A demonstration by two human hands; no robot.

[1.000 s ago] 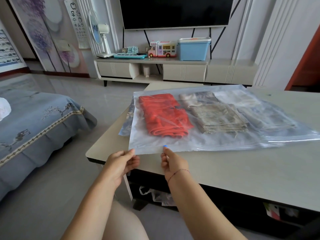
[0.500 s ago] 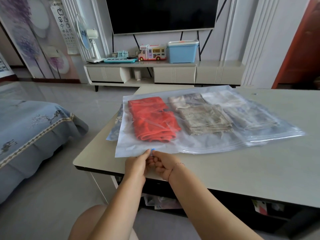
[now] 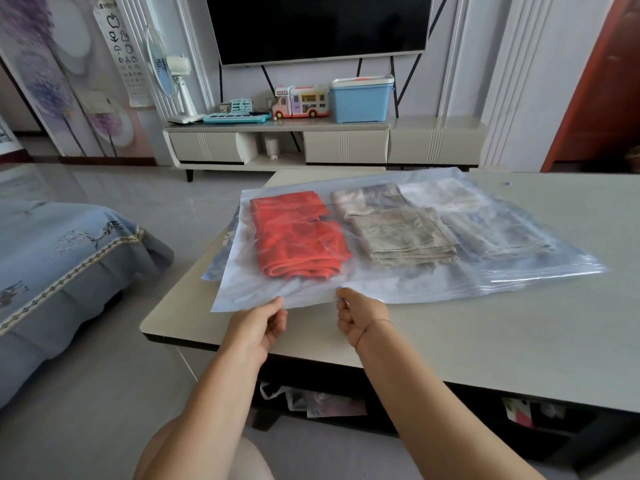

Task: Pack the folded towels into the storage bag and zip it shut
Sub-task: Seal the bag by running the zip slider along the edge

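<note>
A clear plastic storage bag (image 3: 519,271) lies flat on the pale table (image 3: 519,341). Inside it lie a folded red towel (image 3: 298,237), a beige patterned towel (image 3: 405,237), another beige one behind it (image 3: 367,199) and a pale towel further right (image 3: 495,230). My left hand (image 3: 258,327) pinches the bag's near edge close to its left corner. My right hand (image 3: 360,315) pinches the same edge a little to the right, a small blue slider at its fingertips.
Another bag with a printed pattern (image 3: 221,261) peeks out under the left side. A bed with a blue cover (image 3: 52,265) stands at the left. A TV cabinet (image 3: 311,143) with a blue box (image 3: 362,98) is behind. Bags sit under the table (image 3: 311,400).
Half a second ago both hands were together at one spot on the near edge. They have since moved apart along it, the right hand further right.
</note>
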